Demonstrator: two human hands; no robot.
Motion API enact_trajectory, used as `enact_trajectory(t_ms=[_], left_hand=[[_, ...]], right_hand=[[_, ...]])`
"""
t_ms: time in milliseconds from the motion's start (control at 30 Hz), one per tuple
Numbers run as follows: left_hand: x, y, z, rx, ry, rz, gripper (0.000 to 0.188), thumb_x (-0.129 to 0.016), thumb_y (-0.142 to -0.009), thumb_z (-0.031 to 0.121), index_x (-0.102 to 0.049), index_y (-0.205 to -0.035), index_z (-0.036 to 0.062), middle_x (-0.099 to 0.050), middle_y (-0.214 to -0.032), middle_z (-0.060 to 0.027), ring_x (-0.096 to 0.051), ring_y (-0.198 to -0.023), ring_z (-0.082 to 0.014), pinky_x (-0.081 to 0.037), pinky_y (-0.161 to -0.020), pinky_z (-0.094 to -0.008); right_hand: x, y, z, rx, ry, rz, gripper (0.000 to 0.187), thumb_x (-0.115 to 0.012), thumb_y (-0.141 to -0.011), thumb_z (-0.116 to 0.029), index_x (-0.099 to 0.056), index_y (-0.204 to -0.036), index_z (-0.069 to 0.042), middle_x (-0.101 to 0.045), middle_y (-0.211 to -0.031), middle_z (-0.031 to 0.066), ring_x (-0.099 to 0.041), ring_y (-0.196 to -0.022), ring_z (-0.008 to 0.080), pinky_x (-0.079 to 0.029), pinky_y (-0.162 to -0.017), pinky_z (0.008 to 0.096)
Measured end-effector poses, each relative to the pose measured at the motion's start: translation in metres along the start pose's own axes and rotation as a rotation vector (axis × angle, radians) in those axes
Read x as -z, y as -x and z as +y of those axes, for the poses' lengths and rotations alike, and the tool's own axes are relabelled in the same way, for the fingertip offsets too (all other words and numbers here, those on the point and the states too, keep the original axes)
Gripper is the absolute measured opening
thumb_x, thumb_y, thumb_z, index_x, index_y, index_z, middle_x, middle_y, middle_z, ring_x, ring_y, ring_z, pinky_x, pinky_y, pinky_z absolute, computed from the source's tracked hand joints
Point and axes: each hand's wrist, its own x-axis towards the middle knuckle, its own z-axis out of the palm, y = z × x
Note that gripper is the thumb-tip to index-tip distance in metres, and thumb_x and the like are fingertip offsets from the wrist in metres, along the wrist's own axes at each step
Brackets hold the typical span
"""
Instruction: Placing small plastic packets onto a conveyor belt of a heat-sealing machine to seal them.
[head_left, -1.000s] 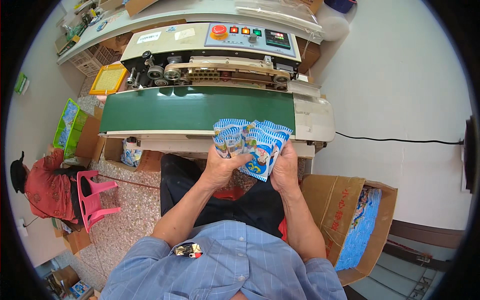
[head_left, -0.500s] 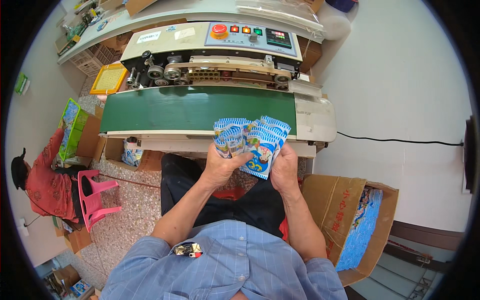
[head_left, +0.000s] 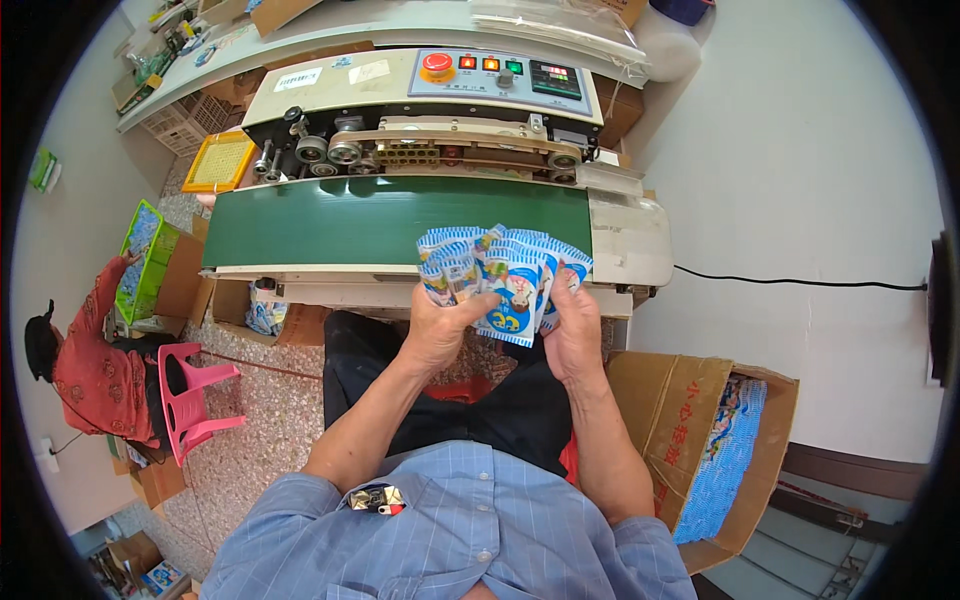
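Observation:
Fanned between my hands is a bunch of small blue-and-white packets (head_left: pixel 513 290) with striped ends and a cartoon figure on the front. My left hand (head_left: pixel 438 325) closes on the left part of the bunch, its thumb lying across the front packet. On the right side, my right hand (head_left: pixel 574 330) grips the edge packets between thumb and fingers; some fingers are hidden behind them. The bunch is held up over the near edge of the green conveyor belt (head_left: pixel 400 215), which belongs to a sealing machine (head_left: pixel 340 85) with rollers, lit buttons and a red knob.
At my right stands an open cardboard box (head_left: pixel 665 420) full of similar packets. Another box (head_left: pixel 300 325) with packets sits under the machine. To the left, a person in red (head_left: pixel 105 370) sits by a pink chair (head_left: pixel 190 395), reaching into a green crate (head_left: pixel 150 270).
The packets have spread wider and moved slightly up and left. My right thumb has come up onto the front of the right-hand packets.

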Motion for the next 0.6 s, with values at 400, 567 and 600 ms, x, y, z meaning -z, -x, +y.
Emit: enact_trajectory(t_ms=[400,567,600], left_hand=[[0.010,-0.008,0.020,-0.055,0.001,0.067,0.044,-0.072,-0.079,-0.009,-0.061,-0.120,-0.0014,-0.070,-0.111,-0.0109,-0.070,-0.098,-0.0212,-0.057,-0.088,-0.0363],[0.016,-0.011,0.022,-0.050,0.004,0.073,0.045,-0.072,-0.079,-0.010,-0.060,-0.121,-0.0011,-0.070,-0.112,-0.0112,-0.070,-0.099,-0.0217,-0.057,-0.089,-0.0370],[0.017,-0.012,0.022,-0.046,0.002,0.071,0.045,-0.072,-0.079,-0.010,-0.060,-0.121,-0.0010,-0.070,-0.112,-0.0114,-0.070,-0.099,-0.0219,-0.057,-0.089,-0.0372]], right_hand=[[0.041,-0.083,-0.065,-0.056,0.292,0.168,0.033,-0.055,-0.099,-0.010,-0.052,-0.125,0.009,-0.067,-0.108,0.0167,-0.071,-0.096,0.0279,-0.064,-0.069,0.0320],[0.046,-0.118,-0.064,-0.157,0.300,0.121,0.034,-0.056,-0.098,-0.010,-0.052,-0.126,0.010,-0.067,-0.110,0.0173,-0.071,-0.097,0.0286,-0.064,-0.070,0.0324],[0.044,-0.123,-0.062,-0.169,0.306,0.104,0.035,-0.057,-0.098,-0.011,-0.052,-0.126,0.010,-0.067,-0.111,0.0172,-0.071,-0.098,0.0287,-0.064,-0.070,0.0322]])
